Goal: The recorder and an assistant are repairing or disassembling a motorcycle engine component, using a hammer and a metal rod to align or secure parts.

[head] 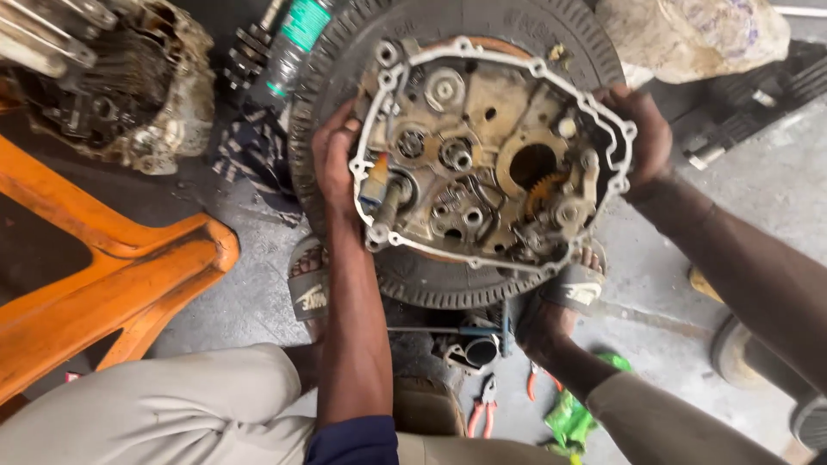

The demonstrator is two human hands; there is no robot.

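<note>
The person is gripping an engine case (pixel 491 155), a grimy metal half with a pale gasket edge, bolt holes round its rim and gears and shafts showing inside. It is sitting on a black tyre (pixel 448 284) that is lying flat on the concrete floor (pixel 758 189), in the far middle of the scene.

The left hand (pixel 336 159) is clasping the left edge of the case, fingers curled over the rim beside a small blue and orange part (pixel 376 179). The right hand (pixel 642 133) is closing over the right edge, its fingers wrapping round the rim. Both hands are holding the case from opposite sides.

The person's feet are resting in grey sandals (pixel 308 293) against the near side of the tyre, one on the left and one on the right.

On the left an orange stool (pixel 129 267) is standing near the knee. At the far left another dirty engine block (pixel 121 77) is lying on the floor, and a green bottle (pixel 297 39) is lying just beyond the tyre. Near the person, between the legs, red-handled pliers (pixel 484 409) are lying beside a green wrapper (pixel 573 418) and a short metal pipe (pixel 478 349).
</note>
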